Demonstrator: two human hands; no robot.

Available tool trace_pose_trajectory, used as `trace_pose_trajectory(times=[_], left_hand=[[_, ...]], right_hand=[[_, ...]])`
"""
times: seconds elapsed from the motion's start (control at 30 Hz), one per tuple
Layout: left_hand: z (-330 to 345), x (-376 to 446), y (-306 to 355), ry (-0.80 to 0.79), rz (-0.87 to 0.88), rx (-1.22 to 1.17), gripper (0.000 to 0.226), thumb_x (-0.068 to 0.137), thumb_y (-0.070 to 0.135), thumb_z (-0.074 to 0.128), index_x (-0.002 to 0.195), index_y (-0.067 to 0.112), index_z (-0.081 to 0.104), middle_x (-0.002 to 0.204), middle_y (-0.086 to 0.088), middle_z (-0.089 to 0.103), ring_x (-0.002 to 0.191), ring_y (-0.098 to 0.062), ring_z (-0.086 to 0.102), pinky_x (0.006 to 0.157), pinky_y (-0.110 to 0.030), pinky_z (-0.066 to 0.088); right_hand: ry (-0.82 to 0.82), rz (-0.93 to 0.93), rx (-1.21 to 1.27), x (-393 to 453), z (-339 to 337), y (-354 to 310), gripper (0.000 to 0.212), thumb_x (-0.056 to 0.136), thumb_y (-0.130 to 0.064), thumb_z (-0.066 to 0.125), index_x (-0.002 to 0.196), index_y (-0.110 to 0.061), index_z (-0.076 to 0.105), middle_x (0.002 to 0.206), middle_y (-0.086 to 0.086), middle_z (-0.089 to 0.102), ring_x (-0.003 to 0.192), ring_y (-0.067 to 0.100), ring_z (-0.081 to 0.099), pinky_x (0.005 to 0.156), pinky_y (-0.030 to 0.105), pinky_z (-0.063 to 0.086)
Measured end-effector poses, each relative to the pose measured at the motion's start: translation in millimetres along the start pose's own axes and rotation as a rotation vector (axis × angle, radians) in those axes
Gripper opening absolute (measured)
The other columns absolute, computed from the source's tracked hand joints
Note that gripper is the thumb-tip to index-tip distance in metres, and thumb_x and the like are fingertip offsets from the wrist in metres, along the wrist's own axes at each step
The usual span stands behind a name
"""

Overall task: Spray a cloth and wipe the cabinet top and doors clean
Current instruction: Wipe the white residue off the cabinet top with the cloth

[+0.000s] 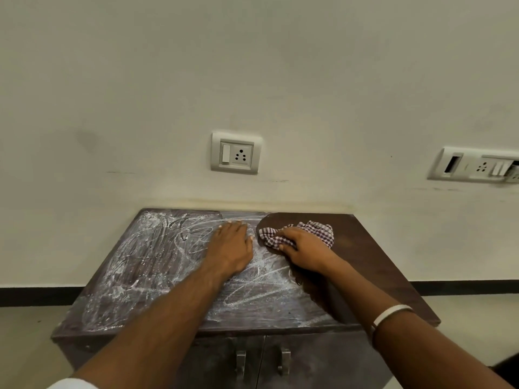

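A low dark wooden cabinet stands against the wall; its top (pixel 146 265) is covered in white chalky smears on the left and middle, while the right part is dark and bare. My right hand (pixel 304 252) grips a crumpled purple-and-white checked cloth (pixel 317 230) pressed on the top near the back. My left hand (pixel 231 248) lies flat, fingers straight, on the smeared surface just left of the cloth. Two dusty grey doors (pixel 314 357) with metal handles (pixel 283 360) show below the front edge. No spray bottle is in view.
A cream wall rises behind the cabinet, with a switch socket (pixel 236 153) above it and a second socket panel (pixel 477 165) to the right. A black skirting strip (pixel 36 296) runs along the floor. Pale floor lies on both sides.
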State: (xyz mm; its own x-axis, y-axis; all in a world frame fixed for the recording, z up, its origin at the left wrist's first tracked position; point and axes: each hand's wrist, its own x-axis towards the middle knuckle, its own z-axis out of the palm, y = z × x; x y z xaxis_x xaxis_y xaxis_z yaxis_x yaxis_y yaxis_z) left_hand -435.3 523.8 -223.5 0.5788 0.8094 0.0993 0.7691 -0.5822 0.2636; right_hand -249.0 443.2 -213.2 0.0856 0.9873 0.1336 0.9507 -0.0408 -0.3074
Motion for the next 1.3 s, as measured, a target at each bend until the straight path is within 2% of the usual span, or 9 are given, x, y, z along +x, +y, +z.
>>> trace_pose_trajectory(times=[0.13,0.37,0.53,0.67,0.9,1.13,1.3], left_hand=[[-1,-5,1,-0.016,-0.005,-0.009,0.054,0.104,0.039,0.023,0.152,0.014,0.022,0.159,-0.009,0.023,0.148,-0.026,0.016,0.122,-0.044,0.01],[-1,-13,2,-0.007,-0.017,0.009,0.052,0.103,0.036,0.024,0.15,0.013,0.027,0.158,-0.009,0.027,0.148,-0.025,0.018,0.122,-0.045,0.011],[-1,-19,5,-0.001,0.0,-0.002,0.054,0.103,0.038,0.024,0.151,0.013,0.025,0.159,-0.01,0.025,0.148,-0.027,0.015,0.122,-0.044,0.008],[1,-20,1,0.008,-0.003,0.004,0.052,0.103,0.037,0.025,0.149,0.013,0.028,0.158,-0.009,0.027,0.147,-0.026,0.019,0.122,-0.044,0.011],[0,-26,-2,-0.006,-0.025,0.001,0.053,0.104,0.036,0.022,0.151,0.012,0.025,0.159,-0.01,0.024,0.148,-0.025,0.018,0.122,-0.044,0.012],[-4,-37,0,-0.004,-0.022,-0.016,0.052,0.104,0.036,0.023,0.15,0.013,0.026,0.159,-0.01,0.023,0.148,-0.024,0.017,0.122,-0.044,0.012],[-2,-40,3,0.003,-0.011,-0.025,0.051,0.103,0.036,0.025,0.15,0.014,0.028,0.158,-0.009,0.025,0.147,-0.024,0.019,0.122,-0.043,0.01]], right_hand=[[0.015,0.024,-0.013,6,3,-10,0.042,0.096,-0.031,0.051,0.136,-0.019,0.05,0.139,0.004,0.051,0.126,0.022,0.047,0.109,0.035,0.036],[0.03,-0.105,0.024,-29,11,-16,0.039,0.094,-0.029,0.054,0.132,-0.019,0.055,0.133,0.002,0.056,0.122,0.018,0.05,0.107,0.031,0.037],[0.015,-0.047,0.001,-29,0,-8,0.039,0.095,-0.029,0.053,0.133,-0.019,0.054,0.136,0.002,0.054,0.124,0.02,0.049,0.108,0.031,0.036],[0.024,-0.017,-0.002,-20,2,-16,0.04,0.096,-0.028,0.053,0.135,-0.02,0.052,0.138,0.003,0.052,0.125,0.021,0.048,0.109,0.033,0.036],[0.021,-0.126,0.015,-45,7,-15,0.038,0.095,-0.029,0.054,0.132,-0.021,0.054,0.132,0.001,0.055,0.12,0.016,0.05,0.106,0.029,0.036],[0.029,-0.049,-0.002,-45,-4,-7,0.037,0.096,-0.028,0.052,0.133,-0.021,0.053,0.135,0.0,0.054,0.123,0.019,0.049,0.107,0.031,0.037],[0.046,-0.13,0.019,-55,7,-21,0.038,0.095,-0.03,0.054,0.131,-0.02,0.055,0.131,0.001,0.056,0.12,0.017,0.051,0.105,0.029,0.038]])
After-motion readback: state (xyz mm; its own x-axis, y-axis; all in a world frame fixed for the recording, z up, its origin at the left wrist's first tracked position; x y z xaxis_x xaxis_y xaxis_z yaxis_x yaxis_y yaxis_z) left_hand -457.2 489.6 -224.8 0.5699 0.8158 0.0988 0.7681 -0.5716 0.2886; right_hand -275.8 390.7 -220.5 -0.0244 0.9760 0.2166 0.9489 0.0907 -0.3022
